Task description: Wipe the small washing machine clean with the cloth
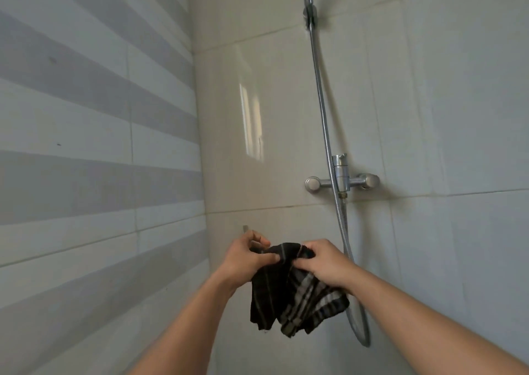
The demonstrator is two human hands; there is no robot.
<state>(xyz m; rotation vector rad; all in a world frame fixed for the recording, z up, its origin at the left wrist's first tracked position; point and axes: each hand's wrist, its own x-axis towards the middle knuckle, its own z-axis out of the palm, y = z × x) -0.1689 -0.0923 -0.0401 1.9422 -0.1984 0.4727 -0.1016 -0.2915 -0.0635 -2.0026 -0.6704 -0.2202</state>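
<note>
The cloth, dark with pale stripes, is bunched at its top edge between your two hands and hangs loose below them, its lower corners free in the air and touching nothing. Your left hand pinches the upper left fold, thumb pressed onto the fabric from the front, fingers curled behind it. Your right hand is clenched on the upper right fold, its fingers tucked into the cloth, so both hands are closed on the same piece. Just behind your left fingers a small metal fitting stands out from the wall; you cannot tell from this view whether the cloth touches it or hangs on it. To the right of your right fingers the shower hose runs down the tiled wall and loops below the cloth, and the mixer tap sits above and to the right, well apart from both hands. The striped side wall fills the left. The small washing machine is not in view at all. Judgement on progress: the cloth is in hand, which is the only step visibly done; no wiping surface is near the fingers, so the whole of the wiping appears to remain. Whether the cloth is wet or dry cannot be read here.
</note>
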